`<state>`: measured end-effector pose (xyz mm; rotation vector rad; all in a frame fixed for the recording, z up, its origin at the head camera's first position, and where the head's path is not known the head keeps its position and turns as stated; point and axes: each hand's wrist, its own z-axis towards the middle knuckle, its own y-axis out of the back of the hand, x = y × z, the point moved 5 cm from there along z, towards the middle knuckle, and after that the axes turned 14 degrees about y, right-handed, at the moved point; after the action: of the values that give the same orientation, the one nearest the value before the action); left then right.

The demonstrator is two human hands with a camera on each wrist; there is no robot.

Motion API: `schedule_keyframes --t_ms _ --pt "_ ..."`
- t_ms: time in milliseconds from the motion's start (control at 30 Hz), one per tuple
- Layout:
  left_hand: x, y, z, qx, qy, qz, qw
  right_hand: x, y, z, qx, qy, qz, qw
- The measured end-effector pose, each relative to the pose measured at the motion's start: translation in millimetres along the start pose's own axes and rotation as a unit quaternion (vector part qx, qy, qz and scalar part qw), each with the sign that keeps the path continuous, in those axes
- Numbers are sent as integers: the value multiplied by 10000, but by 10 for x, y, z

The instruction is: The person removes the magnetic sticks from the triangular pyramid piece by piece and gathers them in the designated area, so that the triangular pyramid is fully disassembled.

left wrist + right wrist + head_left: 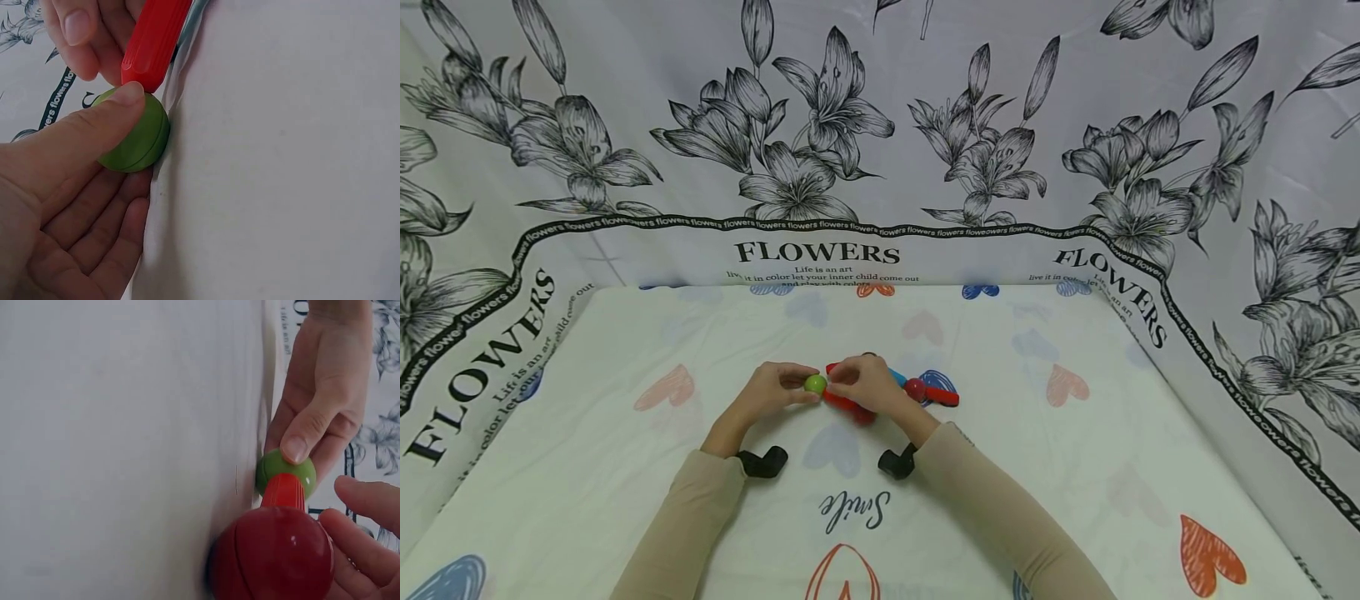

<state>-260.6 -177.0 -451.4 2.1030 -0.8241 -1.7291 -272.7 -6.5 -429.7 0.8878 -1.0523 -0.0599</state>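
My left hand (775,385) pinches a green ball (140,134) with a groove around it, the thumb lying across its top. One end of a red ribbed rod (156,44) meets the ball; whether they are joined I cannot tell. The rod's other end runs to a red ball (272,556). Beside that rod is my right hand (872,383), its thumb and fingertips apart in the right wrist view. Whether its fingers touch the rod is unclear. To the right of this hand, a blue rod (897,377), another red ball (914,389) and a red rod (943,397) form a line.
A white cloth (1000,467) printed with hearts and lettering covers the table. Behind it hangs a flower-printed curtain (910,167). Black wrist devices (765,462) sit beneath both forearms. Part of the rod-and-ball piece is hidden by the right hand.
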Motion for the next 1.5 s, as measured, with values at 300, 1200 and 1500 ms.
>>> schedule_keyframes --t_ms 300,1200,1500 --pt "3 4 -5 -27 83 33 10000 66 -79 -2 262 -260 -102 9993" --pt "-31 -21 -19 -11 6 28 10000 37 -64 -23 402 -36 -222 9989" --pt "-15 -16 -26 -29 -49 1 10000 85 -70 -65 640 289 -270 9972"
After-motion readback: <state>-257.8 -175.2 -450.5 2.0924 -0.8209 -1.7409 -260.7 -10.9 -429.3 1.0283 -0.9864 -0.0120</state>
